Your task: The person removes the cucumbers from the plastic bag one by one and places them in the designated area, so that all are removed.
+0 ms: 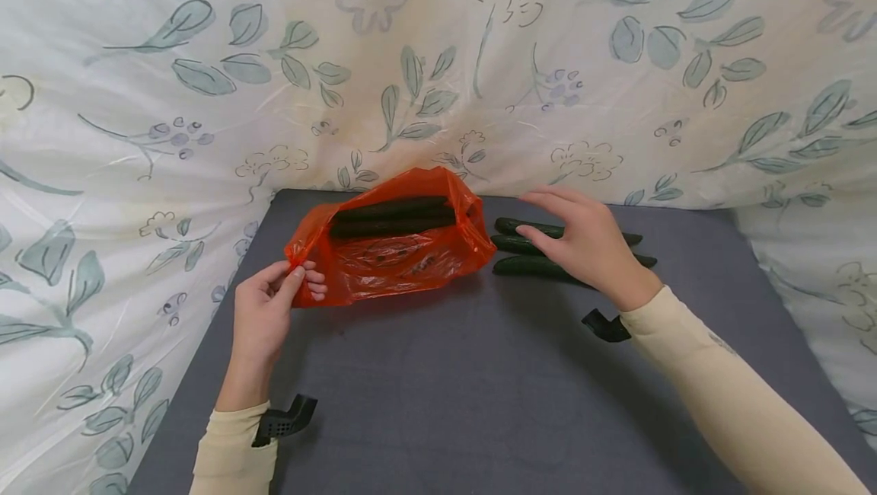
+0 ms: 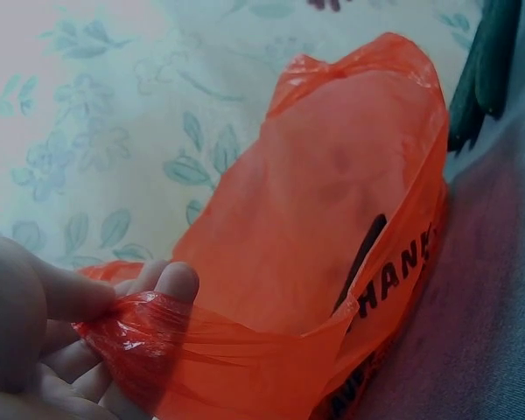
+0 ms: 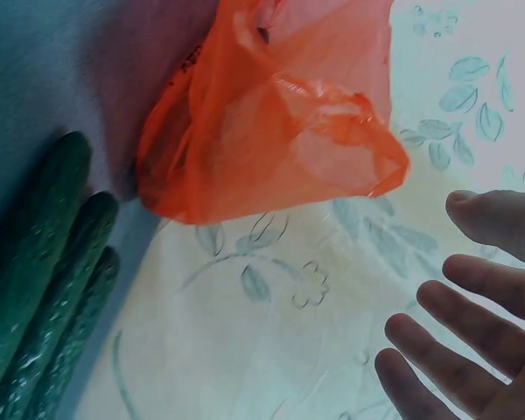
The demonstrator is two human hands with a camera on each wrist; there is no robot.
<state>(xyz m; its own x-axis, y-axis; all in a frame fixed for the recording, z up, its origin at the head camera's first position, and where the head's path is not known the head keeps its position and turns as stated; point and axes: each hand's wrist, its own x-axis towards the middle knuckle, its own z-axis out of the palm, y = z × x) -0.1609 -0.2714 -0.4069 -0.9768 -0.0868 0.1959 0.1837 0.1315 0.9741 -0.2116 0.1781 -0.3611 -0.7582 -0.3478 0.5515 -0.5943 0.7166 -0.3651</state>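
orange-red plastic bag (image 1: 411,266) near far edge of grey table (image 1: 438,388), rim clamped between thumb and fingers of left hand (image 1: 266,298), presumably so mouth is held open; bagged cucumbers (image 1: 397,219) within. right hand (image 1: 592,244), fingers apart, poised over loose cucumbers (image 1: 514,244) laid alongside.

The right grip (image 1: 594,245) hides stretches of the loose cucumbers (image 1: 526,266), whose ends the right wrist view cuts off; the orange bag (image 1: 404,263) partly covers the cucumbers inside (image 1: 393,228), leaving their count unclear. Folds obscure its lettering (image 2: 395,273).
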